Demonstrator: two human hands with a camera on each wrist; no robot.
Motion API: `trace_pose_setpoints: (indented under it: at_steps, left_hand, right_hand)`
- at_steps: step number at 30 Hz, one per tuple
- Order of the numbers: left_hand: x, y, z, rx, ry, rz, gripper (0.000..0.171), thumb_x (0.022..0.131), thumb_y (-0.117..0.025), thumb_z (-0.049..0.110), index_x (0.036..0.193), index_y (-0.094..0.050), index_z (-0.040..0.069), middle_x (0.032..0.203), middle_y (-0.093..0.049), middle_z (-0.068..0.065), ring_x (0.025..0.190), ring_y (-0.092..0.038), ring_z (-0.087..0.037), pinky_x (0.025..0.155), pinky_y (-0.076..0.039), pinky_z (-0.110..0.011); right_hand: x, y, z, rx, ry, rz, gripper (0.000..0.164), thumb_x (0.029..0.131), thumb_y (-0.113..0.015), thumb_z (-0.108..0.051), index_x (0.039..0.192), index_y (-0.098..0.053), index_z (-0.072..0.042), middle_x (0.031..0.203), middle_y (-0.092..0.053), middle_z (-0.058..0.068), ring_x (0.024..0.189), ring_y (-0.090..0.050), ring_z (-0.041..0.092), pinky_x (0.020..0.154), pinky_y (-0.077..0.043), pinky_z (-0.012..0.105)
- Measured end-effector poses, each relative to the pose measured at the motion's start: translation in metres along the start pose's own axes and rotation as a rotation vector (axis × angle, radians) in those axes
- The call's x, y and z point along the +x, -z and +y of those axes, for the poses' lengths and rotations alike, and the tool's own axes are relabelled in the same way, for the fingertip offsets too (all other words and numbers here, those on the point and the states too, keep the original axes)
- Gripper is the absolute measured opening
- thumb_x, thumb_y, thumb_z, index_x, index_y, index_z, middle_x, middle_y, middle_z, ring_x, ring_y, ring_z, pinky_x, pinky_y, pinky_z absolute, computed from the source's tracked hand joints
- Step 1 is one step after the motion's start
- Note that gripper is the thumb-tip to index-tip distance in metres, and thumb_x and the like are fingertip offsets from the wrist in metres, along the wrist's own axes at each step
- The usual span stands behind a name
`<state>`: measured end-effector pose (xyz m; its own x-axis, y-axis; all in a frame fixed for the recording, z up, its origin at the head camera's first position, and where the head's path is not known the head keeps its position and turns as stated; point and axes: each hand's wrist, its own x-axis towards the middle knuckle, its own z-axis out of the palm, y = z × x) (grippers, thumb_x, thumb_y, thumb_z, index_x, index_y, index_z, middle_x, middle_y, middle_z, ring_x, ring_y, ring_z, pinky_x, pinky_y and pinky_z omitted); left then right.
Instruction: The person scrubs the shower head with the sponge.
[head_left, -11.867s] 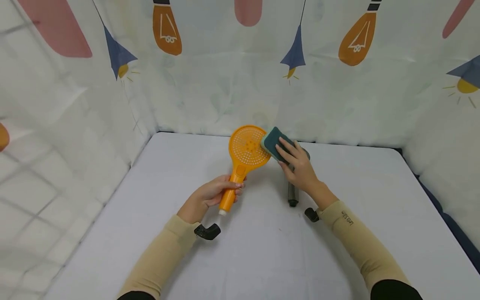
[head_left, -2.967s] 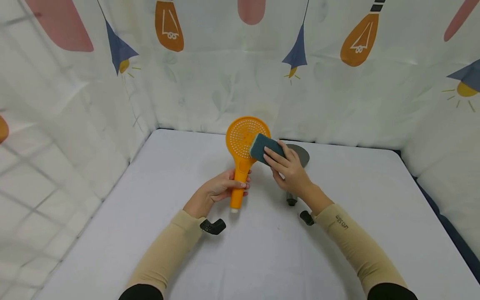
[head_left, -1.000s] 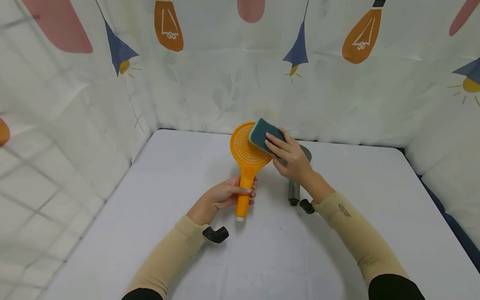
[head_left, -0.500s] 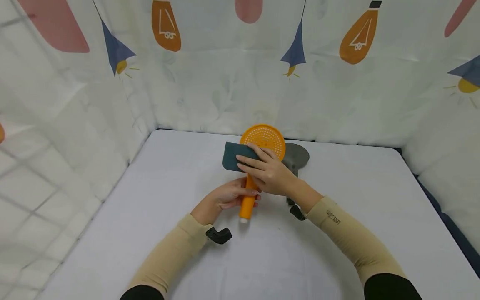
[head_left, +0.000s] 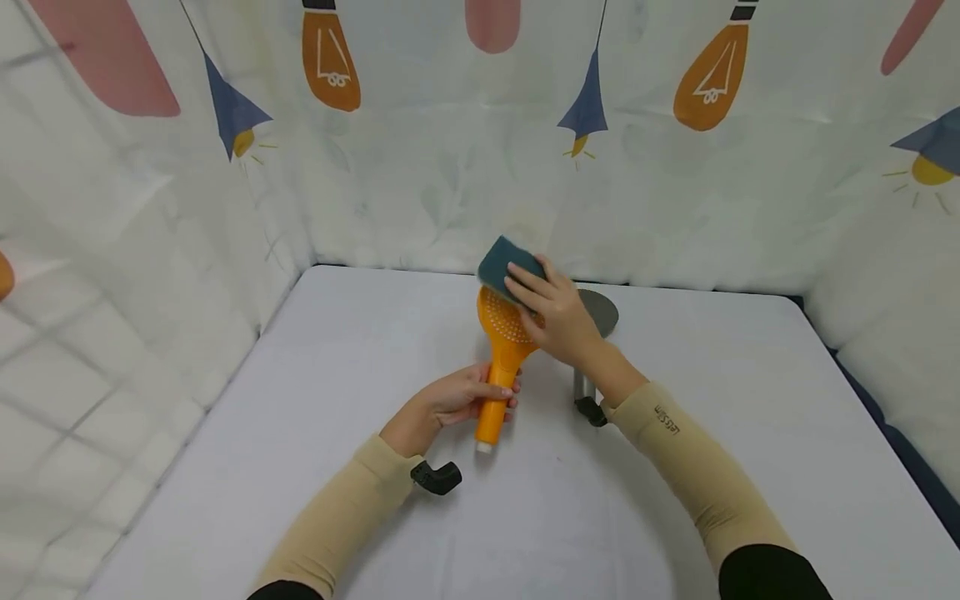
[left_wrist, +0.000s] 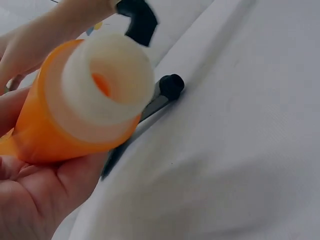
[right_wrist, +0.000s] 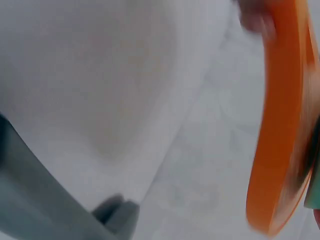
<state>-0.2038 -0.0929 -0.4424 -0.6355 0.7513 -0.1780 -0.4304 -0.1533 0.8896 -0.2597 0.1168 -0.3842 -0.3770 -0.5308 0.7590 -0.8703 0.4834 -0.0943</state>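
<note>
In the head view, my left hand [head_left: 453, 398] grips the handle of an orange shower head [head_left: 504, 327], its perforated round face tilted up. The left wrist view looks into the hollow white connector [left_wrist: 107, 80] at the handle's end. My right hand [head_left: 558, 317] holds a sponge [head_left: 504, 262] with a dark green scouring side, fingers spread over that side. The sponge covers the upper part of the shower face. Its light green foam [right_wrist: 314, 187] lies against the orange head [right_wrist: 275, 150] in the right wrist view, which is blurred.
Behind my right hand a grey shower head [head_left: 598, 312] lies on the white-covered table [head_left: 360, 333], partly hidden. A printed curtain [head_left: 450, 150] hangs along the table's far edge and left side. Black camera mounts [head_left: 437, 477] stick out from both wrists.
Over the last second the sponge has swept from the face's upper right down across to the neck, then back up to the top rim. My left hand keeps its grip on the handle.
</note>
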Motion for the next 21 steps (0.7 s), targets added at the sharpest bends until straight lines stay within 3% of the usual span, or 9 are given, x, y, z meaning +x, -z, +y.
trace_pose_setpoints:
  at_steps: [3,6,10,14,17,21]
  left_hand:
    - [0.000,0.001,-0.001,-0.018,-0.016,0.012,0.029,0.105,-0.038,-0.005,0.134,-0.035,0.002,0.106,-0.051,-0.004,0.091,-0.058,-0.016,0.087,-0.054,-0.033]
    - [0.001,0.002,-0.002,-0.032,-0.028,0.015,0.030,0.105,-0.037,-0.005,0.134,-0.035,0.002,0.106,-0.051,-0.004,0.091,-0.058,-0.016,0.085,-0.054,-0.032]
    - [0.002,0.001,-0.002,-0.019,-0.016,0.003,0.027,0.104,-0.040,-0.005,0.131,-0.037,-0.003,0.103,-0.053,-0.003,0.090,-0.057,-0.017,0.085,-0.053,-0.033]
    - [0.001,-0.001,-0.003,-0.009,0.010,0.001,0.024,0.104,-0.042,-0.005,0.127,-0.040,-0.001,0.102,-0.053,-0.002,0.090,-0.057,-0.017,0.086,-0.052,-0.034]
    - [0.001,-0.001,-0.002,-0.011,0.009,0.008,0.025,0.104,-0.042,-0.005,0.128,-0.039,-0.002,0.103,-0.053,-0.002,0.091,-0.057,-0.017,0.087,-0.052,-0.034]
    - [0.001,-0.001,-0.001,-0.016,-0.003,0.030,0.033,0.104,-0.040,-0.006,0.136,-0.033,-0.005,0.103,-0.053,-0.002,0.092,-0.057,-0.016,0.089,-0.052,-0.035]
  right_hand:
    - [-0.004,-0.006,-0.016,-0.025,0.117,-0.092,0.043,0.088,-0.077,-0.001,0.131,-0.068,0.001,0.140,-0.061,0.018,0.138,-0.043,0.051,0.105,-0.044,0.060]
    - [-0.004,-0.007,-0.018,-0.044,0.143,-0.105,0.044,0.088,-0.077,-0.001,0.131,-0.069,0.000,0.139,-0.062,0.016,0.137,-0.044,0.050,0.104,-0.044,0.060]
    - [-0.002,0.001,0.002,-0.021,0.003,0.002,0.042,0.088,-0.075,0.004,0.129,-0.068,0.004,0.139,-0.061,0.020,0.137,-0.043,0.052,0.107,-0.040,0.063]
    - [-0.006,0.010,0.022,-0.001,-0.162,0.094,0.041,0.089,-0.072,0.008,0.129,-0.066,0.007,0.139,-0.059,0.023,0.138,-0.041,0.052,0.111,-0.035,0.063]
    - [-0.008,0.012,0.027,0.006,-0.191,0.093,0.041,0.091,-0.070,0.006,0.131,-0.065,0.007,0.140,-0.058,0.023,0.139,-0.040,0.053,0.112,-0.034,0.063]
    - [-0.010,0.009,0.022,0.030,-0.147,0.071,0.040,0.091,-0.069,0.005,0.130,-0.065,0.008,0.140,-0.058,0.024,0.138,-0.040,0.054,0.110,-0.036,0.064]
